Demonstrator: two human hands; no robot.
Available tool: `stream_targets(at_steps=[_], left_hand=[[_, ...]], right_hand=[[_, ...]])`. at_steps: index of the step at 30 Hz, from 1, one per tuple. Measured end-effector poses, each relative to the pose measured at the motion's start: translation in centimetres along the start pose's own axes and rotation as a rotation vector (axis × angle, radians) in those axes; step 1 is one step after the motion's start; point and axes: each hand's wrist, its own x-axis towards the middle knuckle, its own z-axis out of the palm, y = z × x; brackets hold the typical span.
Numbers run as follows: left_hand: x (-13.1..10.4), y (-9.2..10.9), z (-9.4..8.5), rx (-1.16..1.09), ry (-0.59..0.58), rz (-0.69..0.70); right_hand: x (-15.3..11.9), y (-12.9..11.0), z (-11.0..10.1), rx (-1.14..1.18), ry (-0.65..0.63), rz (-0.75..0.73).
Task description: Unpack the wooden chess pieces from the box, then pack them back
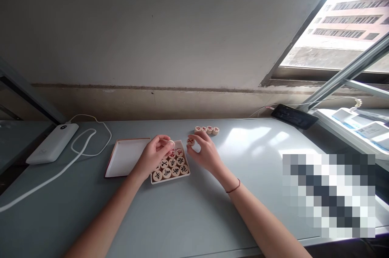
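Observation:
Round wooden chess pieces with red or black characters fill much of a white box [170, 180] on the grey table. Over the box's upper part, my left hand [154, 153] pinches a light round piece [171, 143] between thumb and fingers. To the right of the box, my right hand [206, 150], with a dark red string at its wrist, holds a piece with a black character [190, 141] between thumb and index finger. Several more pieces [210, 129] stand in a row just beyond my right hand.
An open box lid [126, 158] lies left of the box. A white power bank [53, 143] with a looped white cable [65, 170] is at the far left. Toward the back right lies a black phone [294, 116], near white devices [349, 122] and a metal frame.

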Motion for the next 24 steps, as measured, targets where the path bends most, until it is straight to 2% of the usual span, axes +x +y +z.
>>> stream_targets(at_steps=[4,7,10,14,17,20,24], left_hand=[[0.3,-0.3,-0.4,0.003,0.094,0.016],[0.2,-0.2,-0.3,0.037,0.081,0.039],[-0.3,-0.1,0.3,0.193,0.084,0.13],[-0.9,-0.6,1.5,0.461,0.127,0.459],[-1.1,-1.1,2.2,0.552,0.119,0.589],[-1.1,-1.2,2.1,0.608,0.125,0.61],[-0.9,-1.0,1.3,0.642,0.14,0.554]], right_hand=[[0.1,3.1,0.1,-0.133,-0.065,0.117],[0.2,3.4,-0.2,-0.179,-0.084,0.184],[0.2,1.1,-0.8,-0.105,-0.043,0.157],[-0.2,-4.0,-1.3,0.146,-0.065,0.114],[-0.6,-5.9,-1.3,0.227,-0.063,0.14],[-0.3,-4.6,-1.4,0.197,-0.007,0.177],[0.3,-0.5,-1.6,0.015,0.149,0.241]])
